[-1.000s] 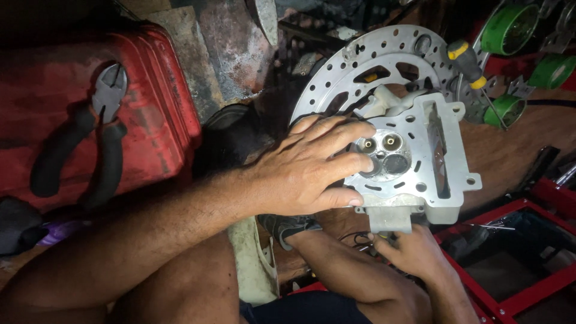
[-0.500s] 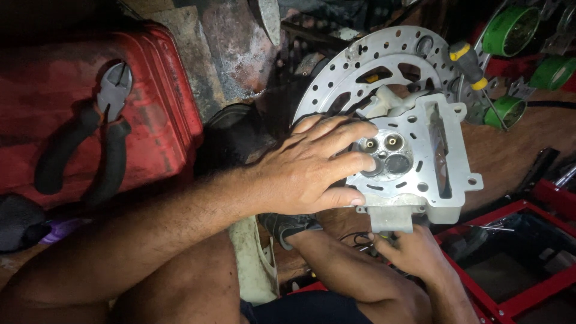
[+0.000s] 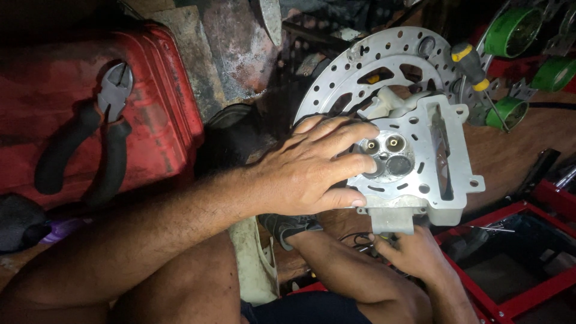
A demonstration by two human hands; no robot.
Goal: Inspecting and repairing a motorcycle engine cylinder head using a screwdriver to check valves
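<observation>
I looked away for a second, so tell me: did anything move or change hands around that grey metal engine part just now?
Hardly anything. The left hand lies flat on the grey engine part as before, fingers spread over its round ports, and the right hand is under its lower edge as it was. Only the view drifted slightly. The pliers on the red case, the brake disc and the screwdriver lie where they were.

A single head-worn camera is looking steeply down from close above, taking in the person's forearms and lap. It is facing a cluttered work area, with the left hand (image 3: 312, 174) near frame centre and a red case (image 3: 156, 102) filling the upper left. No second view is sharing the scene.
</observation>
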